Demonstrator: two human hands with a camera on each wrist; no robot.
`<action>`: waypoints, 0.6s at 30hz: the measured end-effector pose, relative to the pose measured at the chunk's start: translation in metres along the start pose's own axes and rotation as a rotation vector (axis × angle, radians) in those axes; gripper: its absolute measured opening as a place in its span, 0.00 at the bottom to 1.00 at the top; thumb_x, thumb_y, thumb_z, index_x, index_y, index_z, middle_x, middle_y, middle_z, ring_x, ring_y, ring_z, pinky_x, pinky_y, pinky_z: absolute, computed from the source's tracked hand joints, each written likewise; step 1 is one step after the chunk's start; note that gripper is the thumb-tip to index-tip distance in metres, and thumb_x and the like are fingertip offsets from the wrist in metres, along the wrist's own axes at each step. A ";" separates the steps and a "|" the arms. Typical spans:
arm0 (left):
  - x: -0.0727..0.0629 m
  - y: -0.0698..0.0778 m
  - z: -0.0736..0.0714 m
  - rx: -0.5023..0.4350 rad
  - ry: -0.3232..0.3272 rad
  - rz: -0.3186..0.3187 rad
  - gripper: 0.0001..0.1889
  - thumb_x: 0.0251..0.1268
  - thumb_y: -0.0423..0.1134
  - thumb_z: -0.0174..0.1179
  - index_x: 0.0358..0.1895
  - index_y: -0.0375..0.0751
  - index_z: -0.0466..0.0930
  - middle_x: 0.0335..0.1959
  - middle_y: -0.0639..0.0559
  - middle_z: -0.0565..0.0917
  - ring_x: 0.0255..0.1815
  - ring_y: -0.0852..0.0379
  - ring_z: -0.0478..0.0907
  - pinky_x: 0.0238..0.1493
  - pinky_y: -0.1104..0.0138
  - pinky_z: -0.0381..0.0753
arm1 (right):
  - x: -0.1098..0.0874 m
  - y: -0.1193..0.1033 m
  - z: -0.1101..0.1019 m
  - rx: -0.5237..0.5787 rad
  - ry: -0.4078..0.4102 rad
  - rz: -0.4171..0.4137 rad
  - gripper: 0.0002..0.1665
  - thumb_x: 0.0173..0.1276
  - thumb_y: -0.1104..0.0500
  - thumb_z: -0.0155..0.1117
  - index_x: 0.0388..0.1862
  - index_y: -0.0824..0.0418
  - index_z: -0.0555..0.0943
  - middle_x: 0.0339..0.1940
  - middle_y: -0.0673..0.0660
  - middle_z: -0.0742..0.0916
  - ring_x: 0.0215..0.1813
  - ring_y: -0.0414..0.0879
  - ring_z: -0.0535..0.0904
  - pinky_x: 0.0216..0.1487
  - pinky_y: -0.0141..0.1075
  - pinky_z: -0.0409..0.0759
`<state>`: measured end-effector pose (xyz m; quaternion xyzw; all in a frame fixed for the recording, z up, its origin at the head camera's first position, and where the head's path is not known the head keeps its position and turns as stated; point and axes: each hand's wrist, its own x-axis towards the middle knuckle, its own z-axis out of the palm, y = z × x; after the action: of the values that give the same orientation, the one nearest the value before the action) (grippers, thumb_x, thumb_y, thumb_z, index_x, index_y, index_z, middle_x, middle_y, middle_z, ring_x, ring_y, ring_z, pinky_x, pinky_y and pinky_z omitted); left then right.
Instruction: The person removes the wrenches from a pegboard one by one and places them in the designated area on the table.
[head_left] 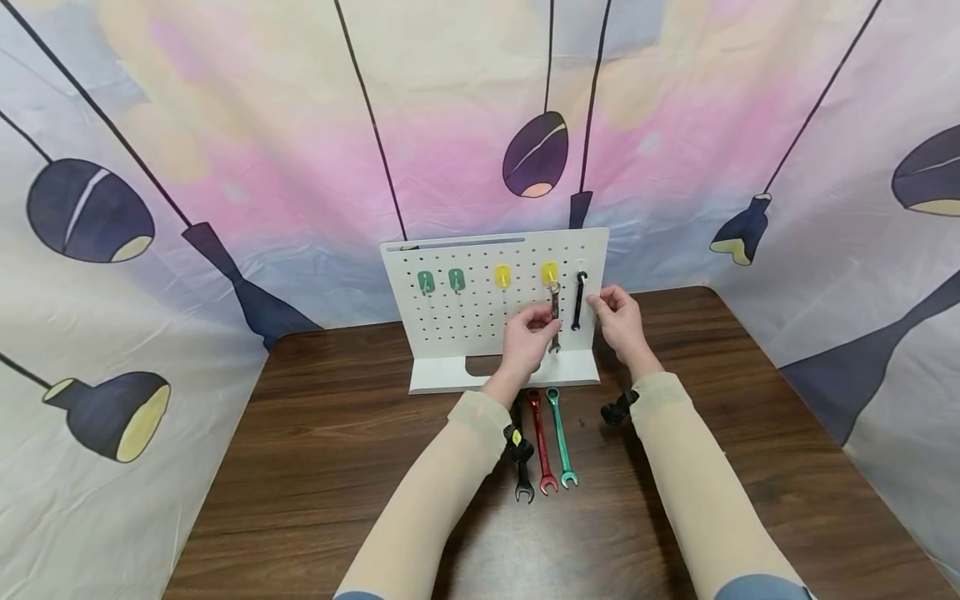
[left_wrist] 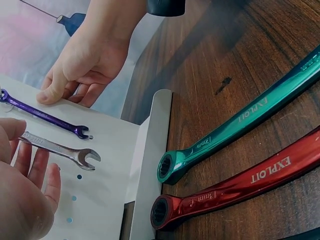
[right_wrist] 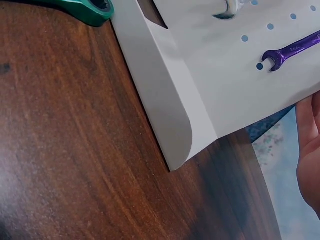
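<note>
My left hand [head_left: 525, 343] pinches a silver combination wrench [left_wrist: 65, 149] between thumb and fingers, upright against the white pegboard [head_left: 480, 319]. The wrench's ring end overlaps the right-hand yellow hook [head_left: 550, 272] in the head view; its open end points down. At the board's right edge, my right hand [head_left: 621, 323] holds on, thumb at the front and fingers behind. Between the two hands a purple wrench [left_wrist: 47, 116] hangs by its ring end, looking nearly black in the head view. In the right wrist view, only part of the right hand [right_wrist: 311, 160] shows.
On the brown table [head_left: 315, 467], a green wrench [head_left: 562, 437], a red wrench [head_left: 542, 442] and a black wrench [head_left: 523, 479] lie before the board's base, the black one partly under my left wrist. Another yellow hook [head_left: 503, 275] and two green hooks [head_left: 457, 279] sit farther left.
</note>
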<state>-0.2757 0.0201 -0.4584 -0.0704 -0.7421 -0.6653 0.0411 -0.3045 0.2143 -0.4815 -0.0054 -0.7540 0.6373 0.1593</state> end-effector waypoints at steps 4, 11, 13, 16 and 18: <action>-0.002 0.001 0.000 0.007 -0.001 0.006 0.11 0.72 0.31 0.71 0.54 0.34 0.88 0.45 0.48 0.88 0.45 0.58 0.82 0.50 0.69 0.86 | 0.000 0.000 0.000 -0.002 0.002 -0.003 0.14 0.80 0.52 0.68 0.42 0.61 0.78 0.27 0.49 0.74 0.31 0.42 0.69 0.29 0.31 0.69; -0.006 -0.003 -0.003 0.014 -0.019 0.009 0.10 0.73 0.33 0.70 0.53 0.36 0.88 0.45 0.49 0.89 0.45 0.59 0.83 0.48 0.68 0.85 | 0.000 0.001 0.001 0.003 0.008 -0.004 0.15 0.80 0.52 0.69 0.42 0.62 0.78 0.27 0.49 0.73 0.31 0.42 0.68 0.28 0.30 0.69; -0.007 -0.004 -0.004 0.023 -0.022 0.005 0.10 0.74 0.34 0.70 0.53 0.37 0.88 0.46 0.50 0.89 0.45 0.59 0.83 0.48 0.68 0.85 | 0.000 0.001 0.001 0.008 0.011 -0.002 0.14 0.80 0.53 0.69 0.42 0.62 0.78 0.27 0.49 0.73 0.30 0.42 0.68 0.28 0.30 0.69; -0.009 -0.006 -0.005 0.030 -0.026 -0.002 0.11 0.75 0.34 0.70 0.55 0.38 0.88 0.46 0.51 0.89 0.46 0.59 0.84 0.49 0.67 0.86 | -0.001 0.001 0.000 0.008 0.014 -0.006 0.14 0.80 0.53 0.69 0.42 0.62 0.78 0.27 0.49 0.73 0.30 0.42 0.68 0.28 0.30 0.68; -0.010 -0.007 -0.006 0.019 -0.034 -0.009 0.12 0.75 0.34 0.70 0.56 0.38 0.88 0.47 0.50 0.90 0.46 0.58 0.84 0.51 0.65 0.87 | -0.001 0.001 0.000 0.006 0.014 -0.007 0.14 0.80 0.53 0.68 0.42 0.62 0.78 0.27 0.49 0.73 0.30 0.42 0.68 0.28 0.30 0.68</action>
<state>-0.2673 0.0128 -0.4658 -0.0779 -0.7493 -0.6571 0.0263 -0.3038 0.2140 -0.4826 -0.0067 -0.7510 0.6388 0.1671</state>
